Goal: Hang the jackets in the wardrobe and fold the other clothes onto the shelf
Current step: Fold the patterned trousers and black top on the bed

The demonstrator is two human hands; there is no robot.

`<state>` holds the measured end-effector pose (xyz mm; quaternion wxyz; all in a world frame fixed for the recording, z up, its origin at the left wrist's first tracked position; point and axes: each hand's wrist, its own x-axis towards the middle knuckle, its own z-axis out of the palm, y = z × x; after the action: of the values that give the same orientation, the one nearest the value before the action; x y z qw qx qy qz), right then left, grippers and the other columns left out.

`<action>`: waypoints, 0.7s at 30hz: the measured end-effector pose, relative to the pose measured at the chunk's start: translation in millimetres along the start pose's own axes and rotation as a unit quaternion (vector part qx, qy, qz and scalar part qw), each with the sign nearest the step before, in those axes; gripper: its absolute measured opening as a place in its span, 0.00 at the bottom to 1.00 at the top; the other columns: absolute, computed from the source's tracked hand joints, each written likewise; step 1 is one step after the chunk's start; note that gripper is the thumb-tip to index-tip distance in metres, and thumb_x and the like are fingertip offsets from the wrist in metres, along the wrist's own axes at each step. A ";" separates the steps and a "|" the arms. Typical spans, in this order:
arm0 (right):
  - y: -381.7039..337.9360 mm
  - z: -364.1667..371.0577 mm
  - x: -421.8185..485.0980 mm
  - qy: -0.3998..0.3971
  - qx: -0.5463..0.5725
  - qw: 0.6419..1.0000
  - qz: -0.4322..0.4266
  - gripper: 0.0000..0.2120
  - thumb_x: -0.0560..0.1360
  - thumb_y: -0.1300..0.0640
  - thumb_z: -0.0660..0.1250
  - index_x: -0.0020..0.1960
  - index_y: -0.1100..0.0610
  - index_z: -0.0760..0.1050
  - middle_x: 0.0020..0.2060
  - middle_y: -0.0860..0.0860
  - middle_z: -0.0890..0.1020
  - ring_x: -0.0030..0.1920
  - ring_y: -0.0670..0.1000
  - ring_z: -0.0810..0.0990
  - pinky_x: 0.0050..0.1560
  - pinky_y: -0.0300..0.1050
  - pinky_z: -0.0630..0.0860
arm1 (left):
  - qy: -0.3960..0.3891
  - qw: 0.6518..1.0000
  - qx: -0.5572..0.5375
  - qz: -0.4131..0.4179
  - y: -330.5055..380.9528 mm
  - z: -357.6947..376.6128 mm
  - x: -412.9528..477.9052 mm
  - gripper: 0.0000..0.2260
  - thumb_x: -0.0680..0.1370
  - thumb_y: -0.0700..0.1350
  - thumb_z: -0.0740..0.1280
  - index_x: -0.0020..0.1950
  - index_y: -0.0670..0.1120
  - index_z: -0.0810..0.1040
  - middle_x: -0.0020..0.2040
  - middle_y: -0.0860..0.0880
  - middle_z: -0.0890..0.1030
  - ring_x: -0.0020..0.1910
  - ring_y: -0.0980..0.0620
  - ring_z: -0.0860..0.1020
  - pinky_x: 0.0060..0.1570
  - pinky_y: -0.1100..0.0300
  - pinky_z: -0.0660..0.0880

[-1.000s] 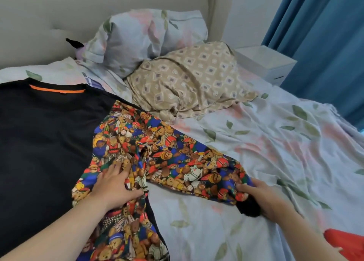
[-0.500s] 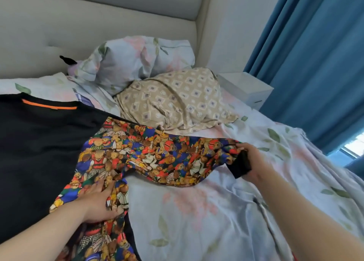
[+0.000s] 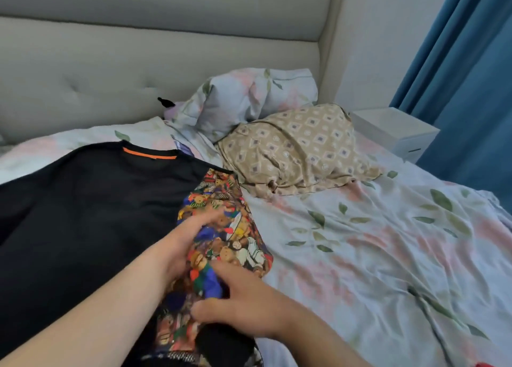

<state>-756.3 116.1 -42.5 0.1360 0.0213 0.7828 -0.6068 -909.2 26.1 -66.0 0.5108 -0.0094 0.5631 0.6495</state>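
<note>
left hand presses bear-print sleeve on black top; right hand grips it

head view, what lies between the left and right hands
In the head view, the bunched bear-print sleeve fills the gap; the left hand rests on it, the right hand holds its lower part.

1. On my feed I see two uncovered hands: the left hand and the right hand, both bare to the fingertips.
2. The left forearm is bare from the wrist to the lower frame edge.
3. The right forearm is bare in the same way.
4. The left hand's fingers are motion-blurred, so I cannot make out finer detail.
</note>
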 end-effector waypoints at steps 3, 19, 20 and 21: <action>10.5 10.3 -13.0 -0.090 0.160 0.983 -0.008 0.11 0.71 0.49 0.71 0.53 0.49 0.81 0.48 0.50 0.83 0.43 0.45 0.81 0.45 0.38 0.78 | 0.064 0.997 -0.010 -0.040 -7.6 -31.8 -19.1 0.13 0.74 0.39 0.63 0.54 0.32 0.79 0.44 0.33 0.83 0.35 0.38 0.83 0.38 0.46 0.82; 82.1 43.6 157.3 0.097 0.609 0.771 0.158 0.19 0.83 0.62 0.50 0.70 0.65 0.72 0.63 0.68 0.78 0.63 0.67 0.78 0.65 0.64 0.72 | 0.172 0.965 -0.196 -0.006 -37.1 -134.4 -76.8 0.11 0.66 0.36 0.65 0.39 0.29 0.82 0.35 0.32 0.82 0.27 0.33 0.81 0.21 0.47 0.77; 79.7 46.9 164.2 0.092 0.623 0.761 0.156 0.20 0.83 0.60 0.51 0.70 0.65 0.71 0.63 0.68 0.77 0.64 0.68 0.77 0.64 0.65 0.73 | 0.170 0.965 -0.198 -0.010 -33.1 -134.8 -76.9 0.09 0.62 0.35 0.65 0.33 0.29 0.81 0.32 0.32 0.81 0.24 0.35 0.80 0.18 0.50 0.76; 77.9 48.2 170.6 0.091 0.645 0.744 0.149 0.21 0.82 0.57 0.52 0.69 0.66 0.72 0.63 0.68 0.78 0.63 0.69 0.77 0.61 0.65 0.75 | 0.171 0.965 -0.198 -0.008 -30.0 -135.6 -76.6 0.08 0.60 0.35 0.65 0.28 0.29 0.80 0.29 0.33 0.80 0.21 0.36 0.79 0.17 0.53 0.74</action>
<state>-895.9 68.1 -167.7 0.1065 0.2749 0.2005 -0.9343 -928.7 -129.0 -92.2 0.3998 -0.2262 0.5020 0.7328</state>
